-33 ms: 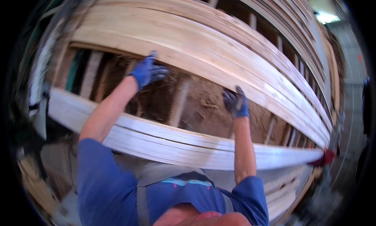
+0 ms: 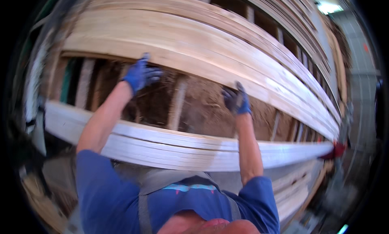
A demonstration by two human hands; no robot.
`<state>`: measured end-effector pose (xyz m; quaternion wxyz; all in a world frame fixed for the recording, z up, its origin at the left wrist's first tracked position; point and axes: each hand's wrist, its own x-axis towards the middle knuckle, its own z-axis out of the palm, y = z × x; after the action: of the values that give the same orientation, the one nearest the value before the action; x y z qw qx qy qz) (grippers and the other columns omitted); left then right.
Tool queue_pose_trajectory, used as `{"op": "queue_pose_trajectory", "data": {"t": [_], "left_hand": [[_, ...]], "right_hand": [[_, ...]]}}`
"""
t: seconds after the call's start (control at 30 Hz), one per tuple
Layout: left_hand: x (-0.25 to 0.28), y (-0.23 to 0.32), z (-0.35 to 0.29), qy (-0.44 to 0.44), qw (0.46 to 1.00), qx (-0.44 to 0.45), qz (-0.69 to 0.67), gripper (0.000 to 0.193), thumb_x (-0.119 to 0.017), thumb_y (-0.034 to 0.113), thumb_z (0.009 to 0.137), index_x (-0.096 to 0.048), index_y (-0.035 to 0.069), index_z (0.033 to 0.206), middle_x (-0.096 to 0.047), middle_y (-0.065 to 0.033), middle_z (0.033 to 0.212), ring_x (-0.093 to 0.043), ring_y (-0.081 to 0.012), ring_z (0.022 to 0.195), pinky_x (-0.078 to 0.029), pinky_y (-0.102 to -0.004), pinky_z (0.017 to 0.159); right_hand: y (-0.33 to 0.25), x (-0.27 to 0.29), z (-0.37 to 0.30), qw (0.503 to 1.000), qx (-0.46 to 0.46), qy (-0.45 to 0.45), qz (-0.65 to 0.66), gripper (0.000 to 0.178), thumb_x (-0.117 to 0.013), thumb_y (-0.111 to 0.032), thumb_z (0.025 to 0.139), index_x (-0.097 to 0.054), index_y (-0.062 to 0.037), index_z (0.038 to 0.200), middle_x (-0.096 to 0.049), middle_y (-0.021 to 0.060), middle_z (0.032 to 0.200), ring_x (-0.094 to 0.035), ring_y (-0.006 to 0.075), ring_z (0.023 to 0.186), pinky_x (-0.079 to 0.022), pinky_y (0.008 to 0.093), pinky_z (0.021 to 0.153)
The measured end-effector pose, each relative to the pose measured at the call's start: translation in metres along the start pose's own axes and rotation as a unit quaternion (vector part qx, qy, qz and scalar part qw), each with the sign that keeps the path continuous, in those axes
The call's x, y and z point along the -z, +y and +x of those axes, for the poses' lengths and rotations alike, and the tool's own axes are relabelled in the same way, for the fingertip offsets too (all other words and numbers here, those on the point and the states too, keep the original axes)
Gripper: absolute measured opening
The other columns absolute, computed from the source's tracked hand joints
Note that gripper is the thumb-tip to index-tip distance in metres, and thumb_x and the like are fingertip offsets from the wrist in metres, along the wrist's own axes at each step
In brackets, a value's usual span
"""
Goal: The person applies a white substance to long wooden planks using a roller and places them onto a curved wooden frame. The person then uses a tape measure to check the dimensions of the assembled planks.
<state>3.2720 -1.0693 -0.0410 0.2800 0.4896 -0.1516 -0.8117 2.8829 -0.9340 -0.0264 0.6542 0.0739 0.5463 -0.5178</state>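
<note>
In a blue glove, my left hand (image 2: 139, 76) is at the near edge of a wide light wooden board (image 2: 162, 51). Its thumb reaches onto the board's edge, while its fingers stretch out to the right, apart, in front of that edge. My right hand (image 2: 237, 99), gloved in blue with dark finger surfaces, is farther right along the same edge. One digit points up onto the board there; the others spread leftward, partly in shadow. Neither hand visibly wraps around the wood. Beyond this board lie more long boards (image 2: 194, 19), side by side.
Between me and my hands runs a stack of pale boards (image 2: 170, 147). Crossbars (image 2: 177, 102) span a gap over brown dirt and debris (image 2: 206, 108). More stacked planks (image 2: 283, 15) lie at the far side. A red thing (image 2: 337, 150) is at the right end of the boards.
Hands and boards sit slightly farther left in the picture, as the whole view has shifted. Both hands keep much the same pose at the board's edge.
</note>
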Motion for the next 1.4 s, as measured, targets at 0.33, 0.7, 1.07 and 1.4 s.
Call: {"op": "queue_pose_trajectory", "data": {"t": [0.33,0.7,1.07,1.4], "left_hand": [[-0.002,0.011,0.005,0.013,0.998,0.048,0.046,0.064,-0.053,0.065,0.084,-0.053,0.015,0.123,-0.068,-0.0122,0.102,-0.068,-0.0202,0.083,-0.055,-0.0325,0.068],[0.015,-0.044,-0.013,-0.081,0.991,0.106,0.028,0.053,-0.043,0.054,0.095,-0.055,0.009,0.12,-0.065,-0.0144,0.111,-0.065,-0.024,0.093,-0.055,-0.0349,0.074],[-0.043,0.001,0.012,-0.006,0.995,-0.012,0.099,0.034,-0.039,0.032,0.1,-0.05,0.005,0.118,-0.069,-0.0191,0.092,-0.067,-0.0244,0.062,-0.053,-0.035,0.05],[-0.1,0.031,-0.201,-0.19,0.922,-0.067,0.329,0.03,-0.054,0.026,0.096,-0.059,0.0,0.11,-0.068,-0.0126,0.098,-0.068,-0.0184,0.083,-0.057,-0.0295,0.065]], "right_hand": [[-0.005,0.013,0.009,0.993,0.105,0.046,-0.031,0.031,-0.068,-0.039,0.086,-0.058,-0.0126,0.073,-0.057,0.0022,0.058,-0.051,0.0137,0.042,-0.037,0.0256,0.037],[0.016,0.067,-0.052,0.999,0.04,-0.009,-0.009,0.027,-0.058,-0.035,0.093,-0.056,-0.0076,0.087,-0.063,0.0096,0.075,-0.057,0.0188,0.055,-0.046,0.0285,0.046],[-0.027,-0.014,0.082,0.992,0.018,0.013,-0.121,0.018,-0.06,-0.033,0.092,-0.057,-0.0183,0.084,-0.061,-0.0035,0.07,-0.056,0.0122,0.057,-0.043,0.0256,0.043],[-0.108,-0.053,0.19,0.982,0.14,0.011,-0.129,0.03,-0.056,-0.045,0.092,-0.061,-0.0159,0.088,-0.066,0.0024,0.082,-0.06,0.0152,0.064,-0.045,0.0262,0.05]]}}
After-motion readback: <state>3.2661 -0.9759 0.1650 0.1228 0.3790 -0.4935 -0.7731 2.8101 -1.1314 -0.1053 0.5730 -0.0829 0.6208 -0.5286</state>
